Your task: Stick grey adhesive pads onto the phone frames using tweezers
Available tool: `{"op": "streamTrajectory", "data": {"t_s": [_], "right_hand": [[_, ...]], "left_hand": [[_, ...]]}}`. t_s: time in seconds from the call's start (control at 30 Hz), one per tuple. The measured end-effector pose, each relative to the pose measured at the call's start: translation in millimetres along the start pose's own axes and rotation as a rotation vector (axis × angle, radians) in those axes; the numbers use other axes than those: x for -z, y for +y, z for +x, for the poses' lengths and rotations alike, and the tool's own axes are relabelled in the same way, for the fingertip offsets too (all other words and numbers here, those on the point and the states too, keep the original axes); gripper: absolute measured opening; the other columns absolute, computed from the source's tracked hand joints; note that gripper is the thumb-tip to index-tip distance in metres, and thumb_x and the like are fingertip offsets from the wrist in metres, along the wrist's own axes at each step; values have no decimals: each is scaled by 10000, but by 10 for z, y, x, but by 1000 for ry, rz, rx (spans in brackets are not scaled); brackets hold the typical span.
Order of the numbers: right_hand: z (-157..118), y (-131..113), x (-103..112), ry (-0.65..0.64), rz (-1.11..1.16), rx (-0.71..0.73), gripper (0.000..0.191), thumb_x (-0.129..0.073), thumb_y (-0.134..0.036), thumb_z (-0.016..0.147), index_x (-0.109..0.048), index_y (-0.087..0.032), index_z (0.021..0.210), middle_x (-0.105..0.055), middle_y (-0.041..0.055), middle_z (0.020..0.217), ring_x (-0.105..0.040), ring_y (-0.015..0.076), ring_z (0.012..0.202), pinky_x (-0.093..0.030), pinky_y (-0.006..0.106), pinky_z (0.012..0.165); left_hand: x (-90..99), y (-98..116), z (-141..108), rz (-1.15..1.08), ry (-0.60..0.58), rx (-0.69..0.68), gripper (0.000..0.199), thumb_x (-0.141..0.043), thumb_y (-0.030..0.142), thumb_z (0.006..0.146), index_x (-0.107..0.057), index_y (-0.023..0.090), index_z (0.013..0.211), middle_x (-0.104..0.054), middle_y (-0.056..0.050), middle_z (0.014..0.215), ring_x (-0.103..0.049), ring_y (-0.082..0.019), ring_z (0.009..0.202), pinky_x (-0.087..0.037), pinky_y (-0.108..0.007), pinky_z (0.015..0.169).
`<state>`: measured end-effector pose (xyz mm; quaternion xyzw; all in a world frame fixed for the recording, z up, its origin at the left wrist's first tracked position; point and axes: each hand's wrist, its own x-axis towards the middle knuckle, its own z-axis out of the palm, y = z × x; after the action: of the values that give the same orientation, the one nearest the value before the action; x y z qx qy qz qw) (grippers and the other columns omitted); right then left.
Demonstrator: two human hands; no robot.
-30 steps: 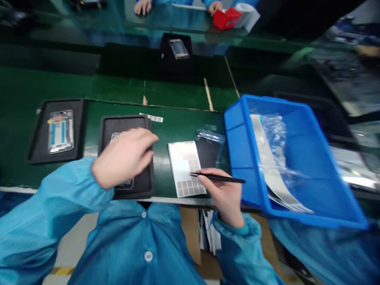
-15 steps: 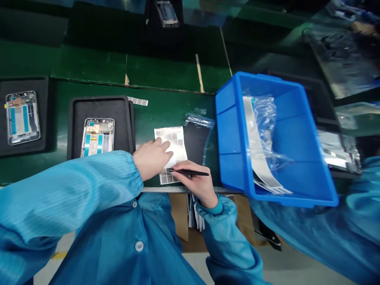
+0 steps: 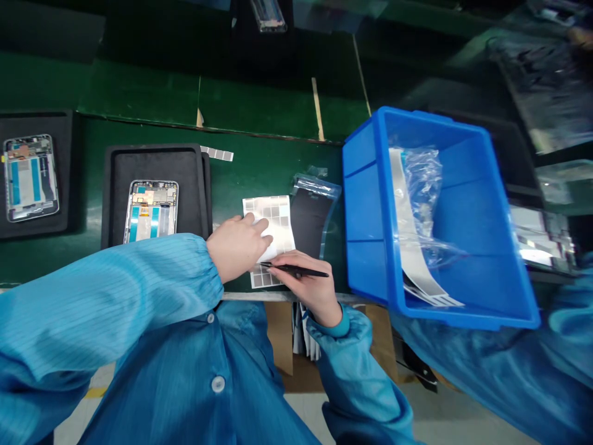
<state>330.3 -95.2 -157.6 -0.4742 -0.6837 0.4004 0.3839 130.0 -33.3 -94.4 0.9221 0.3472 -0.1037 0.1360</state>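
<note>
If the left hand [image 3: 237, 250], fingers apart beside the right hand [image 3: 315, 287] clamped on black tweezers [image 3: 306, 271], lets the gridded sheet [image 3: 280, 227] slide, the tips could tear it.

Table: glossy green tabletop [image 3: 245, 172], pale front edge [image 3: 343, 298], tan strip [image 3: 317, 110] beyond the seam
Underneath: brown cardboard [image 3: 279, 334]
Floor: pale grey [image 3: 456, 414], yellow stripe [image 3: 96, 392] at left
Light: dim far side, whitish glare on the green

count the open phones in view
3: left phone on the leftmost tray, middle phone partly behind the left sleeve, top phone cut by the picture's edge. Blur at right may hide more.
</note>
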Motion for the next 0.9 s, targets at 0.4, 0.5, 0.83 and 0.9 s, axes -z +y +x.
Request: {"op": "streamTrajectory", "data": {"t_s": [0.4,0.5,0.83,0.9], "right_hand": [[-42,-106,107,140,103,-50,119,-830,-174,768,-783,-258,837,-771,20,808,-713,187,732,-573,308,671],[-22,-198,181,193,85,-51,112,-828,-189,770,-780,-256,847,-770,20,813,-716,187,742,-576,304,674],[-32,11,-34,62,-101,-110,122,-807,-310,789,-774,-215,858,-797,56,863,-751,224,792,-612,350,749],[-50,35,-47,63,-99,-102,110,-807,-300,792,-773,-220,859,-794,51,866,-747,221,797,-606,347,754]], "left_hand": [[-10,-43,-2,-1,-15,-15,519,-786,364,810,-627,155,1258,-549,-164,1368,-543,-353,1199,-478,-423,890],[60,-73,-43,-9,22,-30,603,-816,348,780,-595,144,1303,-508,-180,1421,-542,-349,1220,-461,-422,929],[-17,-61,-37,22,19,-3,327,-663,269,896,-660,159,1203,-591,-159,1297,-579,-327,1157,-436,-418,888],[-36,-66,-28,25,24,-6,325,-654,267,900,-660,162,1208,-593,-155,1298,-579,-325,1150,-432,-418,885]]}}
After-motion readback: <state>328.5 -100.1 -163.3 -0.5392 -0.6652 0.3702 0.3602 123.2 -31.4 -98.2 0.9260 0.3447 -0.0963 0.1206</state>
